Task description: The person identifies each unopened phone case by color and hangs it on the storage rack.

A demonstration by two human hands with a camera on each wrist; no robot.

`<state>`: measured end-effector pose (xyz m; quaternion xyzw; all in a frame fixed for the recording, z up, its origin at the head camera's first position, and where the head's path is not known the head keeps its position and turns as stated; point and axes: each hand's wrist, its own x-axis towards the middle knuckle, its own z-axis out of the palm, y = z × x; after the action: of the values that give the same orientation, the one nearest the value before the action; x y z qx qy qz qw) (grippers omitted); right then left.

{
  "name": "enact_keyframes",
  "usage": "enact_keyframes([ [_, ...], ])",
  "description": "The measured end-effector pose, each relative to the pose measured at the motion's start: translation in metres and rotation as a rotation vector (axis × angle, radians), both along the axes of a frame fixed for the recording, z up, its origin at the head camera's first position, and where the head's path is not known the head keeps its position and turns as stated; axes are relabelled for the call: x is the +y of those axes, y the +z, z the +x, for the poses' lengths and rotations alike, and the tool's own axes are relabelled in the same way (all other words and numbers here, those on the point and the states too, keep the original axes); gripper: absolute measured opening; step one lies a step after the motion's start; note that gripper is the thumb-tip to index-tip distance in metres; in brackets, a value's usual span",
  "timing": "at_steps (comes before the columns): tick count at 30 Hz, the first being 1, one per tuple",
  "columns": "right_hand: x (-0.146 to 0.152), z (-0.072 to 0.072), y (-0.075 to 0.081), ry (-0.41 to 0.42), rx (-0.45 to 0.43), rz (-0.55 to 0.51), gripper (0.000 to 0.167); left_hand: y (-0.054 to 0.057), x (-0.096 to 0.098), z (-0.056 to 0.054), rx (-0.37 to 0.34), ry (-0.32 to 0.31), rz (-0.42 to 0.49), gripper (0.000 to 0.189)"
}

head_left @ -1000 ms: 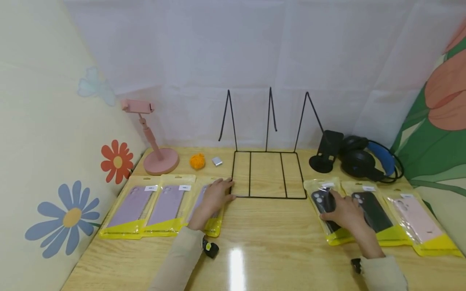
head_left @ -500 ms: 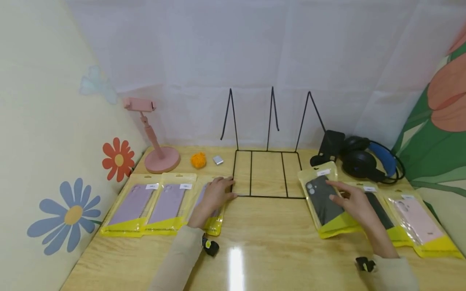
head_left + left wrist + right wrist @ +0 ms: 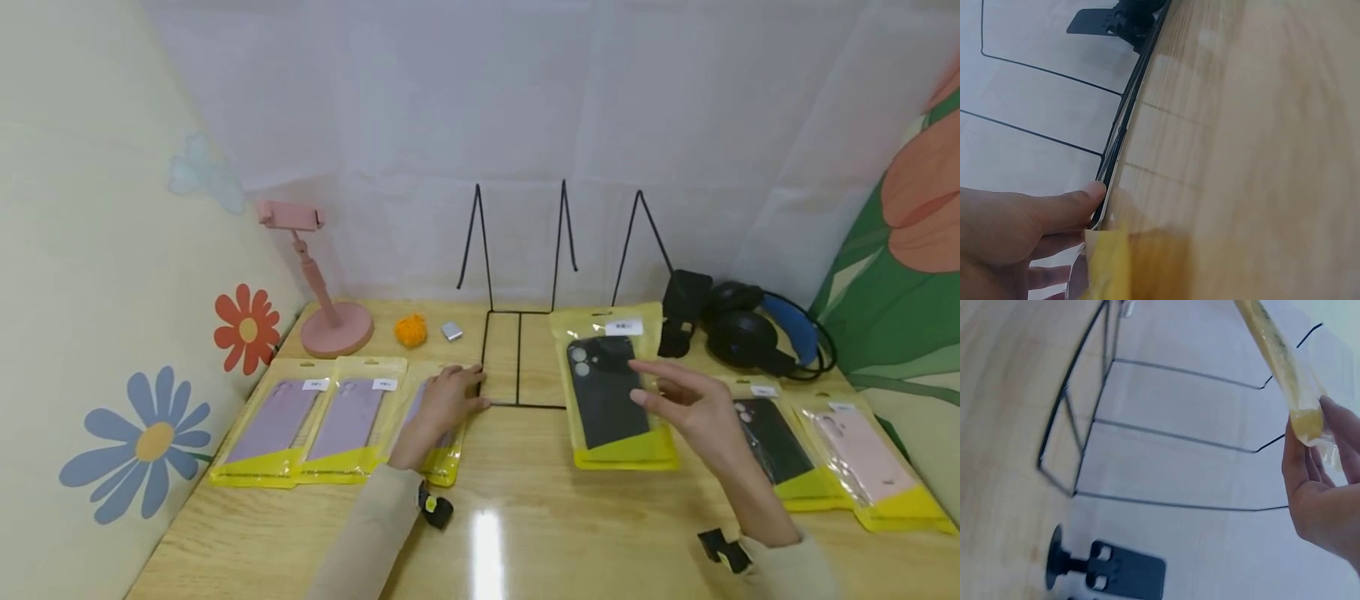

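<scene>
My right hand point(image 3: 701, 408) pinches the right edge of a yellow clear-front pouch with a black phone case point(image 3: 606, 396) in it. Held up off the table, the pouch hides part of the black wire rack point(image 3: 519, 358). In the right wrist view, thumb and fingers grip the pouch point(image 3: 1280, 365) from both sides. My left hand point(image 3: 447, 402) holds the rack's front left corner, thumb against the wire in the left wrist view. Under that hand lies a pouch with a purple phone case point(image 3: 415, 408), partly covered.
Two more purple-case pouches point(image 3: 348, 417) lie left. At right lie another black-case pouch point(image 3: 776, 442) and a pink-case pouch point(image 3: 862, 450). Behind stand a pink phone stand point(image 3: 336, 329), an orange ball point(image 3: 411, 331), a small silver block point(image 3: 452, 331), a black phone stand point(image 3: 682, 308) and headphones point(image 3: 738, 333).
My right hand has lifted the black-case pouch from the right row and carried it left, in front of the rack's right part. My left hand has stayed at the rack's corner.
</scene>
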<state>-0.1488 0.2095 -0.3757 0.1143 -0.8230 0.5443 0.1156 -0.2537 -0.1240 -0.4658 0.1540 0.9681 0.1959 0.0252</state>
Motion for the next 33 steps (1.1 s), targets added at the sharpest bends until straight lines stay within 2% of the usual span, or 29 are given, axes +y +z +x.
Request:
enact_keyframes([
  [5,-0.016,0.003,0.016,0.017,0.085,-0.067,0.034,0.000,0.000,0.002,0.003,-0.004,0.003,0.053],
  [12,-0.033,-0.004,0.033,0.031,0.116,-0.126,0.036,-0.002,0.000,0.002,0.005,-0.004,0.008,0.052],
  [17,-0.036,-0.011,0.032,0.004,0.057,-0.137,0.038,-0.001,0.001,0.004,-0.002,-0.005,0.018,0.052],
  [23,-0.038,-0.020,0.027,-0.019,-0.016,-0.092,0.043,0.001,0.002,0.004,0.004,0.002,0.016,0.051],
  [33,-0.040,-0.036,0.020,-0.005,-0.023,-0.118,0.044,0.002,0.001,0.003,0.000,-0.001,0.025,0.052],
])
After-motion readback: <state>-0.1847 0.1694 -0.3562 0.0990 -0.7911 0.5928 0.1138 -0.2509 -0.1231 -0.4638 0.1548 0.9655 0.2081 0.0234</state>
